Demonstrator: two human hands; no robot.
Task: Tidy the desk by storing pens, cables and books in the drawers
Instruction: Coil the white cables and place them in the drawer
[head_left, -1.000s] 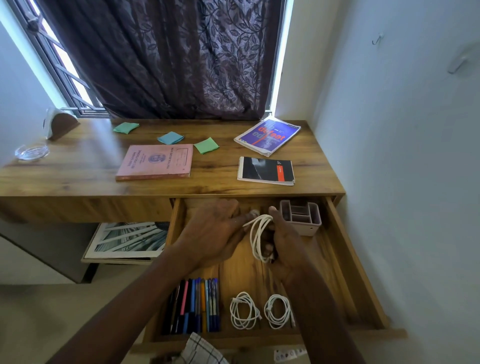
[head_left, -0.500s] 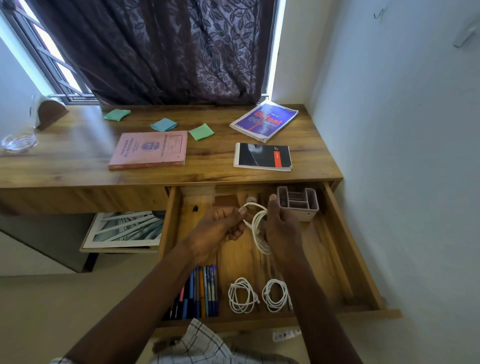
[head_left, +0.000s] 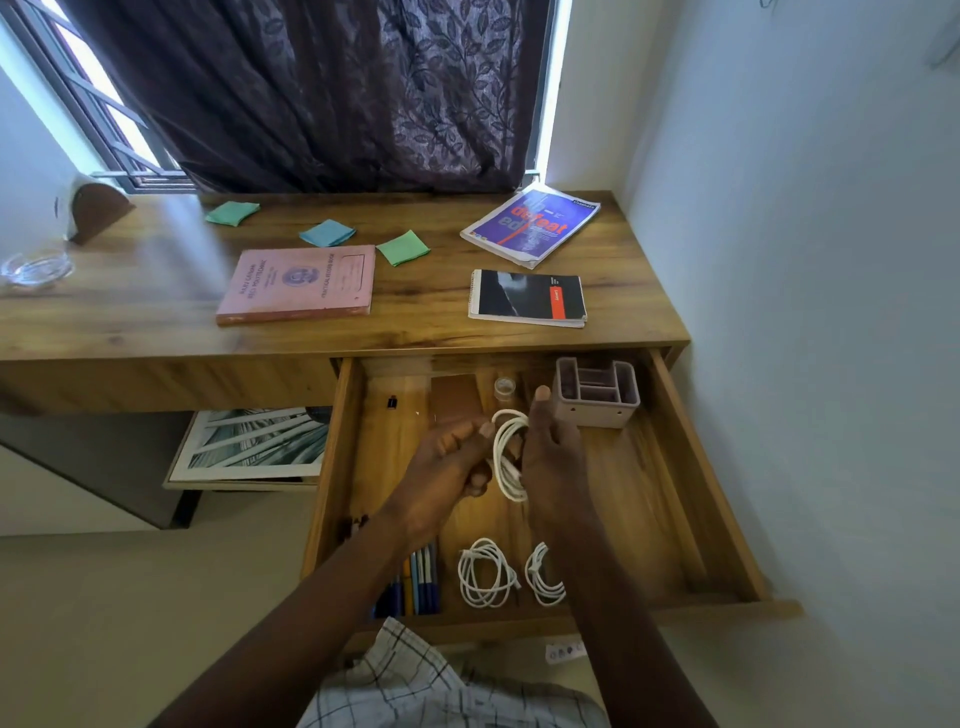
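Head view: held coiled white cable (head_left: 506, 457) above the middle of the open drawer (head_left: 623, 493), left grip (head_left: 447, 467) pinching its side strands, right grip (head_left: 553, 452) curled round the loops; judged light, limp, springy, best clasped across all loops.

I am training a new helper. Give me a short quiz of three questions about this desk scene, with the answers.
1. True or false: the pink book lies on the desk, not in the drawer.
2. What do the left hand and the right hand hold together? A) a pen B) a white cable C) a green note
3. How many coiled cables lie at the drawer's front, beside the pens?
Key: 1 true; 2 B; 3 two.
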